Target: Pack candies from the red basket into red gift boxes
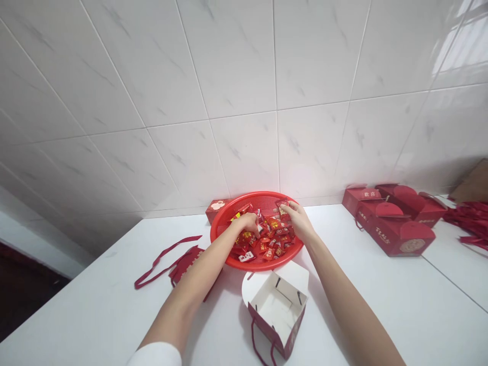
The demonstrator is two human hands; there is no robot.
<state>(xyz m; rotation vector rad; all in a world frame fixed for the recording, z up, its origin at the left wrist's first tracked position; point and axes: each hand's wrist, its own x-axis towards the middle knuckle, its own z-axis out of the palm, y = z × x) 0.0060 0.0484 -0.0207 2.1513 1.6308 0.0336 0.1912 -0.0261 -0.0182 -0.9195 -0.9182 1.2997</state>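
A red plastic basket (256,266) holds many candies (271,250) in red, gold and white wrappers. My left hand (248,222) reaches into it from the left, its fingers curled down and closed on a wrapped candy (260,229) that shows pale at the fingertips. On the right side of the basket, my right hand (299,217) pinches a red candy packet (282,209) near the rim. In front of the basket stands an open gift box (280,305), dark red outside and white inside. Its flaps are spread, and nothing shows inside it.
Several folded dark red gift boxes (404,231) stand at the right against the tiled wall. Behind the basket's left side is a small red box (217,207). A flat red piece with a ribbon (186,262) lies left on the white table (95,300). Red ribbons (468,218) lie far right.
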